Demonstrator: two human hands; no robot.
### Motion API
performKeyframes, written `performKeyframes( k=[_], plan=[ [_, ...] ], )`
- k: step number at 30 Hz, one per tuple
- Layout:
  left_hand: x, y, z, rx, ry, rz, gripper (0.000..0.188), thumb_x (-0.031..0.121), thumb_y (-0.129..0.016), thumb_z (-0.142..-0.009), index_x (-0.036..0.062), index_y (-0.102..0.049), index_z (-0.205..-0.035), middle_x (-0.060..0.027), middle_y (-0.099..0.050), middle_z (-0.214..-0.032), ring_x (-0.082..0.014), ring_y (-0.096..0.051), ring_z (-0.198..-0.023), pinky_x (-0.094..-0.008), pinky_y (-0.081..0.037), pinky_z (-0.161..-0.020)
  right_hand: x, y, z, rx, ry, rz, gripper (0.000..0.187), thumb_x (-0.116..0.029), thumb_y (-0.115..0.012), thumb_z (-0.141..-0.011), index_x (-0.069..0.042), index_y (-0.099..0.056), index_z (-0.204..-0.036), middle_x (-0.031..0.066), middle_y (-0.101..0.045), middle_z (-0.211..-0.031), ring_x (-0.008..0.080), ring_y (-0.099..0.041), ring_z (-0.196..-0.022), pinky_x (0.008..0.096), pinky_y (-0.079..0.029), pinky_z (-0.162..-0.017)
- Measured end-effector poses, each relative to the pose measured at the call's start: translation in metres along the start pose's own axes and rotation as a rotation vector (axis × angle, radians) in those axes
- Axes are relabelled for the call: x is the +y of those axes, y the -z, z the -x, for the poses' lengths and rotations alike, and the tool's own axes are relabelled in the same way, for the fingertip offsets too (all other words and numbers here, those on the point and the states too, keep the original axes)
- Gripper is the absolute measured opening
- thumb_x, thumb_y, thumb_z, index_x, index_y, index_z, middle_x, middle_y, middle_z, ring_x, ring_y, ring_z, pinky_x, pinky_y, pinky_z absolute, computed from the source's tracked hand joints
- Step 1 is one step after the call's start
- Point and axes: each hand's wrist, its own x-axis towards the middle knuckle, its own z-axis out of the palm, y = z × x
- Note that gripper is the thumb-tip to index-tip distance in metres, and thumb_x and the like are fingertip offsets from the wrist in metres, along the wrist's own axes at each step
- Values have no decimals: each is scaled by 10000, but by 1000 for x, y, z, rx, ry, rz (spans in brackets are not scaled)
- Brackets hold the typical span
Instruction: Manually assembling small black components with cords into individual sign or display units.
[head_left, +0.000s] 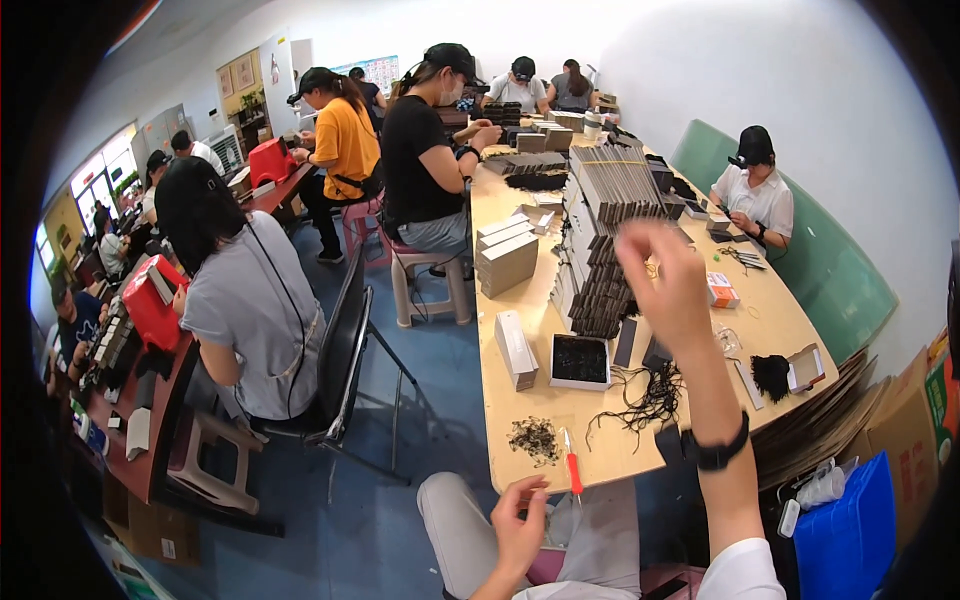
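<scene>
My right hand (664,285) is raised high in front of the stacked boxes, a dark band on its wrist. Its fingers are curled together and a little blurred; what they hold, if anything, I cannot make out. Low over my lap, at the table's near edge, my left hand (520,525) has its fingers bent in a pinch, the contents hidden. Close to it on the table lie a small red-handled tool (573,472) with a pale tip and a heap of tiny dark pieces (534,441). Black cords (645,400) lie in a tangle beyond them.
A tall stack of grey boxes (612,185) fills the table's middle. An open box of black pieces (580,362) and white boxes (515,350) stand before it. A blue bin (850,530) is at my right. A black chair (345,350) and several seated people are around.
</scene>
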Motion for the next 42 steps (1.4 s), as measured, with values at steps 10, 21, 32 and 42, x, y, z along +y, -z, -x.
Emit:
performKeyframes(
  k=[10,21,32,42],
  plan=[
    [-8,18,-24,56,-335,-626,239,20,-613,-811,-3,-610,-1049,-146,-583,-974,-320,-568,-902,-379,-463,-759,56,10,195,-178,-489,-98,260,-37,-655,-801,-34,-615,-1058,126,-605,-930,273,-623,-826,355,-507,-712],
    [1,9,-22,66,-418,-726,266,-19,-611,-794,30,-622,-1055,-121,-601,-998,-290,-585,-879,-344,-500,-721,102,1,4,-87,-214,-31,1181,-213,-837,-674,-241,-11,-1518,313,-182,-1484,483,-295,-1345,475,-343,-1078],
    [33,-1,-49,73,-185,-571,144,-12,-607,-850,15,-640,-988,-130,-640,-883,-247,-659,-725,-301,-518,-632,165,-97,114,-301,-662,-599,993,-264,-811,-741,-50,-167,-1466,219,-455,-1352,325,-486,-1240,402,-405,-1042],
    [35,-99,-191,-66,-303,-606,441,-9,-567,-884,-17,-438,-1306,-213,-588,-1193,-315,-615,-1053,-323,-526,-770,169,-100,109,-328,-578,-729,593,-101,-730,-822,27,-415,-1308,138,-610,-1173,199,-596,-1058,335,-484,-914]
  ],
)
